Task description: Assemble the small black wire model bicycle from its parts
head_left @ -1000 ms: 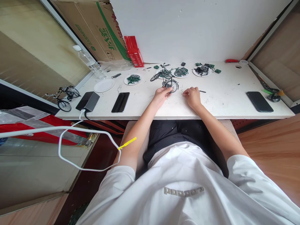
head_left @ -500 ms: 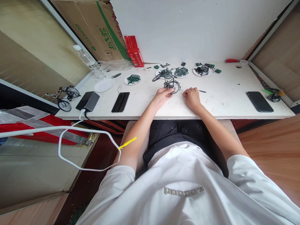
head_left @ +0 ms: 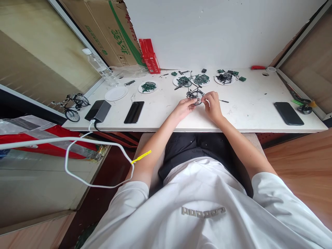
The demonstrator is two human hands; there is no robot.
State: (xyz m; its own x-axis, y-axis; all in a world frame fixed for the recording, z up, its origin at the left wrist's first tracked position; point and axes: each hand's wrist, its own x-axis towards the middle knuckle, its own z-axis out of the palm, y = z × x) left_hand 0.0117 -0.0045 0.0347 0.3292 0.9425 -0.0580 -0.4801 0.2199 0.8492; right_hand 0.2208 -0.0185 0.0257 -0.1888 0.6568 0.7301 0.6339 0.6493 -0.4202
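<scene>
My left hand (head_left: 186,107) is closed on a small black model bicycle (head_left: 196,95), gripping it low at the rear wheel. Against the right side of that wheel, my right hand (head_left: 212,104) is in a pinch; anything between its fingertips is too small to make out. Just right of the hands lies a thin dark tool (head_left: 223,101). Behind the bicycle stand white plates with green bicycle parts (head_left: 201,79) and black parts (head_left: 224,78).
A finished-looking model bicycle (head_left: 72,107), a grey power adapter (head_left: 98,111) and a phone (head_left: 134,112) are at left. Another phone (head_left: 288,113) lies at right. A bare white plate (head_left: 116,93), a water bottle (head_left: 100,67) and a red box (head_left: 150,57) stand farther back.
My right hand has lifted from the table surface to the bicycle's wheel. The bicycle has shifted right and turned slightly in my left hand.
</scene>
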